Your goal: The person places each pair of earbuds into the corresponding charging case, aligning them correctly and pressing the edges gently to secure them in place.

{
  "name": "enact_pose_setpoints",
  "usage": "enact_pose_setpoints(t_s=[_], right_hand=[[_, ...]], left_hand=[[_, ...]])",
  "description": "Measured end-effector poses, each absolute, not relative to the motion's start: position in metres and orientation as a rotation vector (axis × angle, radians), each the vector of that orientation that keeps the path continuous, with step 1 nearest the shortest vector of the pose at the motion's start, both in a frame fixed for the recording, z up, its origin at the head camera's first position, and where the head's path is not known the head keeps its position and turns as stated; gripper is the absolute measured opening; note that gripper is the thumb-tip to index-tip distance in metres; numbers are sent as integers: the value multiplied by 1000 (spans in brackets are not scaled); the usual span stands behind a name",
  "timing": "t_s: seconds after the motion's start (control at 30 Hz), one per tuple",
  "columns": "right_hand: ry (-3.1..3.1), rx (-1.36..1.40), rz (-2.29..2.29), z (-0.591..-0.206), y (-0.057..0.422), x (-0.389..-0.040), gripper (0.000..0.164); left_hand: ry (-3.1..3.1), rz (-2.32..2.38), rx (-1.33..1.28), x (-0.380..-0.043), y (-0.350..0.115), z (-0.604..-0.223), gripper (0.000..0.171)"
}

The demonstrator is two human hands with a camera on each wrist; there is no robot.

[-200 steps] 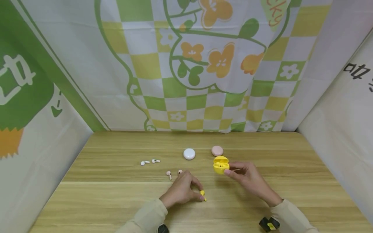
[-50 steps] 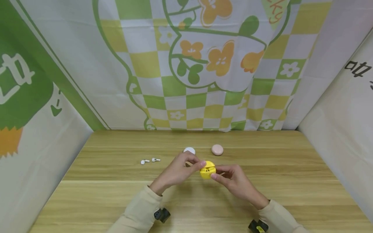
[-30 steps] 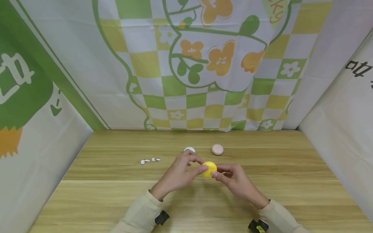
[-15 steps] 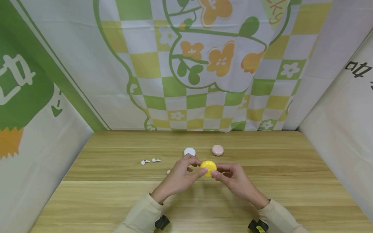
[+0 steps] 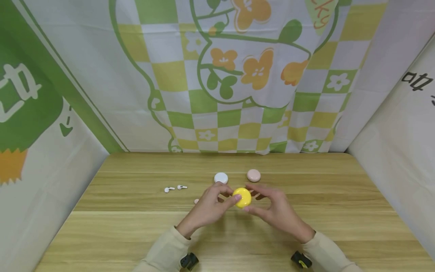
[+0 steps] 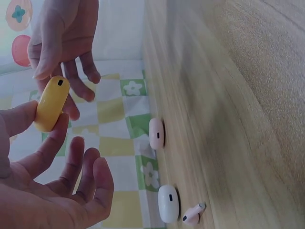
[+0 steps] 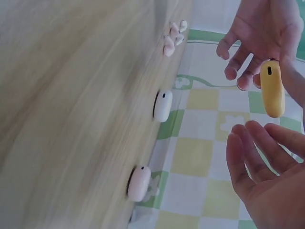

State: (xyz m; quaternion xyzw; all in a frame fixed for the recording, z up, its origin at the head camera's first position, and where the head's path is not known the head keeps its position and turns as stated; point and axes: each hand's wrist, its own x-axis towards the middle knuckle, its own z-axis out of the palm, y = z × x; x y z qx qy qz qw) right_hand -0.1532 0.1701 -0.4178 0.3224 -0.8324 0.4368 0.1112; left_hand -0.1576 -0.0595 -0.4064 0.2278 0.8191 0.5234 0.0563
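A round yellow earbud case [image 5: 242,198], its lid closed, is held up above the table. My left hand [image 5: 207,207] pinches it between thumb and index finger, the other fingers loosely bent, as the left wrist view shows. My right hand [image 5: 280,211] is just right of the case, thumb and fingers spread around its edge. In the right wrist view, the visible fingers of this hand stand apart from the yellow case [image 7: 272,90]. Behind the hands on the table lie a white case [image 5: 221,178] and a pink case [image 5: 253,175], both closed.
Two white earbuds [image 5: 175,188] lie on the wooden table [image 5: 129,226] at the left. A pink earbud [image 5: 196,201] peeks out beside my left hand, which hides part of that area. A patterned cloth [image 5: 238,124] hangs behind the table's far edge.
Earlier my left hand pinched a yellow earbud while my right held the open yellow case. The case came to the middle and its lid closed. My right hand has now loosened from it.
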Motion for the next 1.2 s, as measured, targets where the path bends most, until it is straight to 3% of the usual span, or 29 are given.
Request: enact_pose_setpoints(t_s=[0.17,0.33,1.2], right_hand=[[-2389,1039,1053,-419,170,-153,73],[-2379,1052,941,-419,168,-152,79],[-2331,1087,981,-424,168,-153,69]], left_hand=[[2486,1566,677,-158,-59,-408,25],[2488,1555,671,-158,-58,-407,27],[2448,1564,686,-156,-55,-407,28]])
